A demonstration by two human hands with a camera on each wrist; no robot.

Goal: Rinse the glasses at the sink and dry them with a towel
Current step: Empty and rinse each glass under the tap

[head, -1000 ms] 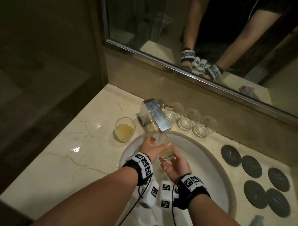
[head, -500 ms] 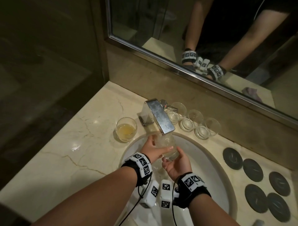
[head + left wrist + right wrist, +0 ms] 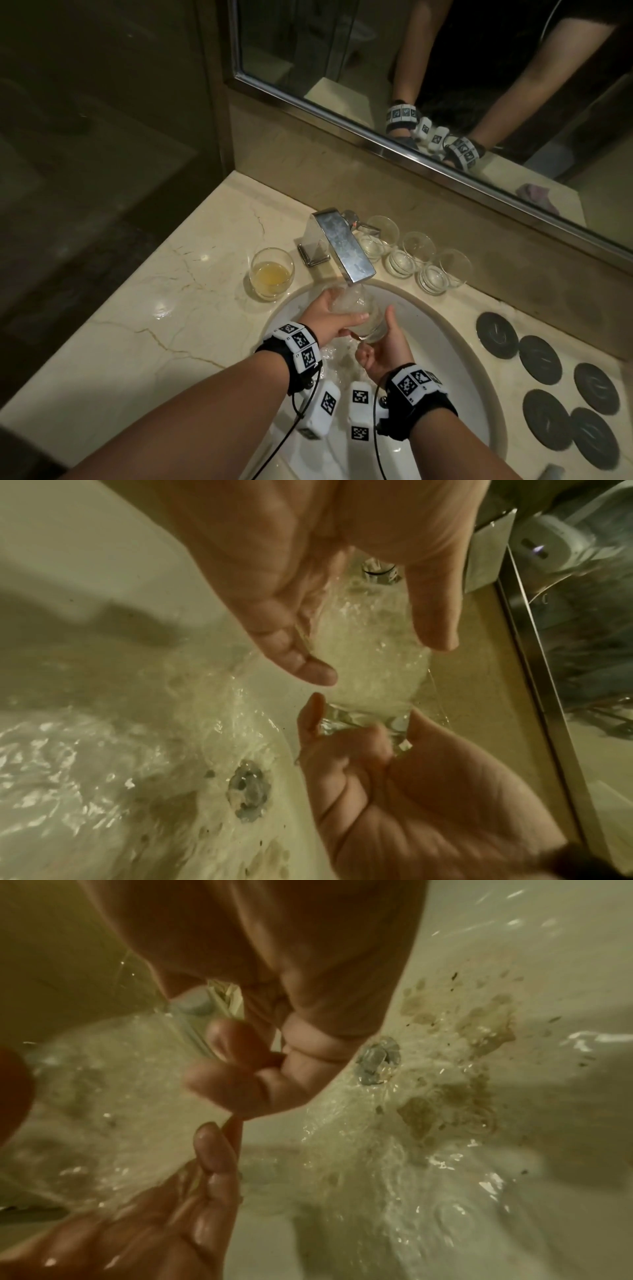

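Nearest, two bare forearms reach out over the white oval sink basin (image 3: 442,359), each wrist strapped with a black band carrying white blocks printed with black square patterns. Water runs across the bottom of the basin toward the round metal drain (image 3: 249,791), and brownish specks lie on the porcelain around it.

Just beyond the wrists, both hands meet on one clear glass tumbler (image 3: 359,313), held tilted above the basin and right under the spout. The left hand (image 3: 330,317) has its thumb and fingers curved round the upper part of the tumbler near the rim. The right hand (image 3: 385,346) has its fingers curled under the thick base, with the thumb pointing up along the right side. The stream from the flat, square-edged chrome tap (image 3: 342,248) falls straight into the tumbler, which is full of churning, bubbly water that spills over into the basin.

On the cream marble worktop (image 3: 144,325), left of the tap and just beside the basin's rim, stands a short clear glass with yellowish liquid (image 3: 271,272) in the bottom. To the right of the basin lie six dark round coasters (image 3: 548,383) in a loose cluster.

Farther back, right of the tap, three empty clear glasses (image 3: 414,258) stand in a row along the beige backsplash. Above it hangs the metal-framed wall mirror (image 3: 394,68), reflecting the person's arms, the wrist bands and a purple cloth (image 3: 539,197) lying on a pale surface.
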